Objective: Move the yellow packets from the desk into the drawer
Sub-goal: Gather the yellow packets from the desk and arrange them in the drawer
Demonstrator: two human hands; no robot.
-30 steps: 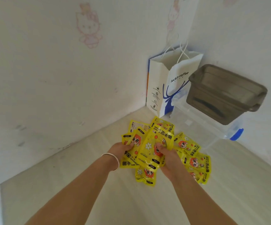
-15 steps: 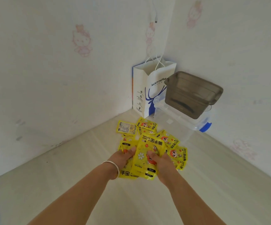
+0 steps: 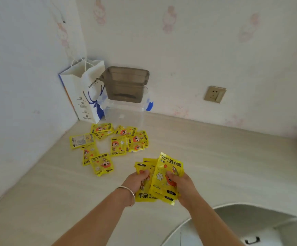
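Note:
Both hands hold one fanned bunch of yellow packets [image 3: 162,178] above the pale wooden desk [image 3: 233,166]. My left hand [image 3: 137,181], with a bangle at the wrist, grips the bunch's left side. My right hand [image 3: 183,185] pinches its right side with the thumb on top. Several more yellow packets [image 3: 112,144] lie scattered on the desk near the far left corner, apart from my hands. At the bottom right, below the desk's curved edge, a white drawer front with a dark handle [image 3: 252,240] shows.
A white paper bag with a blue deer print [image 3: 85,96] stands in the corner. Beside it sits a clear plastic box [image 3: 124,114] with a smoky grey lid [image 3: 126,84] propped up. A wall socket [image 3: 214,94] is on the right wall.
My hands have lifted a bunch of packets out of the pile and carried it back and to the right, toward the desk's near edge. The view has swung right, showing the socket and drawer front.

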